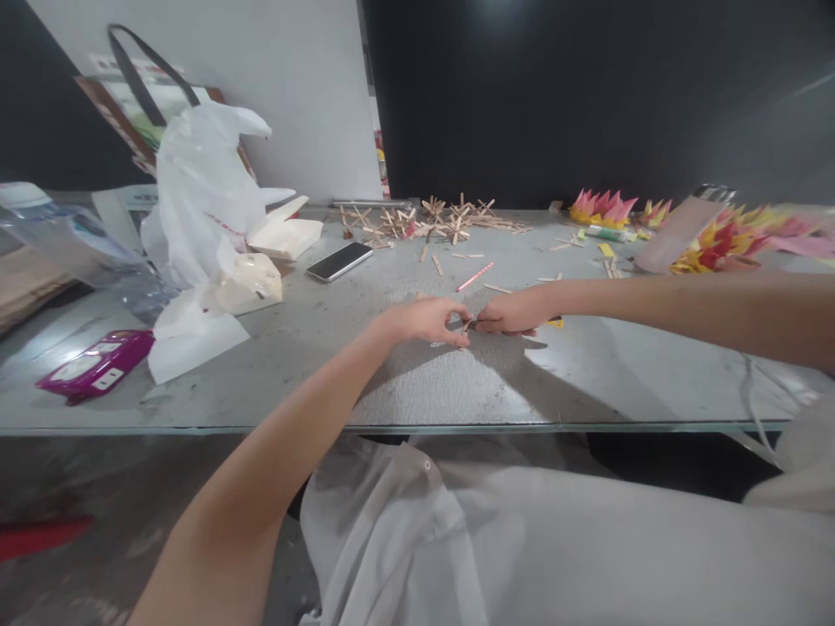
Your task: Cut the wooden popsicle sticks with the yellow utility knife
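My left hand [427, 319] and my right hand [515, 313] meet over the middle of the grey table [417, 391]. Both are closed in a pinch, their fingertips nearly touching. Between them is a small thin piece, likely a wooden stick [468, 325], too small to make out well. A yellow bit [555, 322] shows behind my right hand. A pink striped stick [475, 276] lies just beyond the hands.
A heap of wooden sticks [430, 219] lies at the back. A phone [339, 261], a white plastic bag [202, 191] with boxes and a magenta case [97, 365] are on the left. Pink and yellow paper flowers [601, 209] sit at the back right.
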Demonstrator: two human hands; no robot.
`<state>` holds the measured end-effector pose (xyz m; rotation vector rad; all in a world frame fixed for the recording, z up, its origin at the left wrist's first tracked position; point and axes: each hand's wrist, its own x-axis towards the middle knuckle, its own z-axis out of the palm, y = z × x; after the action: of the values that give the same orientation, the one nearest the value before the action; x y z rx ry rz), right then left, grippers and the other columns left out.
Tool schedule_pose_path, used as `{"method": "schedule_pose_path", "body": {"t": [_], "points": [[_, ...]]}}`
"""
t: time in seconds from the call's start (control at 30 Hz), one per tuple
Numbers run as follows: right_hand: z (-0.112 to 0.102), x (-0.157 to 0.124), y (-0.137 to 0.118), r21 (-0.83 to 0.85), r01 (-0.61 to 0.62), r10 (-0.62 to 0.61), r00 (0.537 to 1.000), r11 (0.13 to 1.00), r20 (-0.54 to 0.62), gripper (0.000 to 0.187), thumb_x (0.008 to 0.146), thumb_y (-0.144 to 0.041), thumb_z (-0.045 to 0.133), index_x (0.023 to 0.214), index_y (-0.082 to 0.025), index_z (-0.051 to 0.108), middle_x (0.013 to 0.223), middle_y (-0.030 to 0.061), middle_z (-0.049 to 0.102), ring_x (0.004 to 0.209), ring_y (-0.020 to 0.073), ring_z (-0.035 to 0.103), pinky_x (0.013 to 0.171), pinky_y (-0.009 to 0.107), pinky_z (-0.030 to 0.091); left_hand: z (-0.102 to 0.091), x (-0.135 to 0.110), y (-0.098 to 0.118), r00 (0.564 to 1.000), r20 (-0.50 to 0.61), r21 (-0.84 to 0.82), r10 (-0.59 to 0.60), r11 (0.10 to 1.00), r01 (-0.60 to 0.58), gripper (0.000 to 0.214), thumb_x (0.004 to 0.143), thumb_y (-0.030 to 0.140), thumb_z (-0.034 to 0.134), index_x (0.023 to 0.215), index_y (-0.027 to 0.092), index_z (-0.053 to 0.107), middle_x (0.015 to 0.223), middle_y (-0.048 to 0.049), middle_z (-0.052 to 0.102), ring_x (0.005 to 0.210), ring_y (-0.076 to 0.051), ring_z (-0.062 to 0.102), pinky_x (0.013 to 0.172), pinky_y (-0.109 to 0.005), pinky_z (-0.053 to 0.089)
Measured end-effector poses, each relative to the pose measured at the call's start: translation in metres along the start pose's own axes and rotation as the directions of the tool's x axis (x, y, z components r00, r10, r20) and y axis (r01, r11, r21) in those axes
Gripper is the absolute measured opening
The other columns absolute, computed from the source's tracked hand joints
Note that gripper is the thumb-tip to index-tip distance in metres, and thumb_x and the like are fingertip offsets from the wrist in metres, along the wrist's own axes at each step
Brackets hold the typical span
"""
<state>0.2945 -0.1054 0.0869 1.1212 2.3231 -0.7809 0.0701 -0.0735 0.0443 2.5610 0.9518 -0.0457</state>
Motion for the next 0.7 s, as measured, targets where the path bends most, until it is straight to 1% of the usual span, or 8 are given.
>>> {"method": "schedule_pose_path", "body": {"t": [0.2,0.33,0.47,0.6,0.7], "points": [[0.001,0.001,-0.001,0.000,0.010,-0.010,1.000,1.000,0.002,0.028,0.112,-0.027,0.035,0.090,-0.020,0.051,0.058,-0.0030,0.047,0.049,0.0146,0.050,0.056,0.030,0.038,-0.003,-0.003,0.006,1.000,-0.005,-0.002,0.007,1.000,-0.007,0.058,0.084,0.061,0.075,0.130,0.026,0.072,0.094,-0.0025,0.070,0.088,-0.022,0.066,0.088,-0.033,0.038],[0.000,0.003,-0.001,-0.035,-0.002,0.003,1.000,0.999,0.009,0.029,0.113,-0.028,0.034,0.094,-0.018,0.054,0.061,-0.0023,0.049,0.049,0.0144,0.050,0.056,0.030,0.037,-0.003,-0.002,0.007,1.000,0.002,0.006,-0.002,1.000,0.002,0.060,0.084,0.061,0.076,0.132,0.026,0.072,0.094,-0.0028,0.070,0.087,-0.022,0.066,0.086,-0.032,0.037],[-0.003,0.007,0.000,-0.097,-0.025,0.026,1.000,0.995,0.004,0.023,0.112,-0.027,0.040,0.103,-0.015,0.058,0.064,-0.0022,0.051,0.048,0.0121,0.047,0.058,0.030,0.034,-0.002,0.000,0.003,1.000,0.004,0.010,0.003,1.000,-0.003,0.063,0.084,0.063,0.075,0.135,0.028,0.071,0.099,-0.0033,0.071,0.090,-0.023,0.066,0.087,-0.032,0.037],[-0.009,0.014,0.000,-0.113,-0.042,0.046,0.999,0.993,0.030,0.021,0.109,-0.022,0.040,0.103,-0.016,0.058,0.062,-0.0038,0.046,0.049,0.0119,0.044,0.057,0.030,0.031,-0.001,0.001,0.001,1.000,-0.004,0.020,0.018,1.000,-0.018,0.058,0.084,0.065,0.073,0.129,0.028,0.073,0.100,-0.0036,0.071,0.090,-0.022,0.066,0.086,-0.032,0.037],[-0.015,0.020,-0.002,-0.090,-0.061,0.066,0.996,0.994,0.054,0.019,0.109,-0.020,0.041,0.101,-0.016,0.058,0.065,-0.0034,0.046,0.052,0.0117,0.040,0.057,0.031,0.030,-0.001,0.002,0.002,1.000,-0.004,0.031,0.005,0.999,-0.005,0.056,0.083,0.066,0.074,0.124,0.027,0.074,0.101,-0.0038,0.072,0.088,-0.022,0.066,0.086,-0.031,0.037]]}}
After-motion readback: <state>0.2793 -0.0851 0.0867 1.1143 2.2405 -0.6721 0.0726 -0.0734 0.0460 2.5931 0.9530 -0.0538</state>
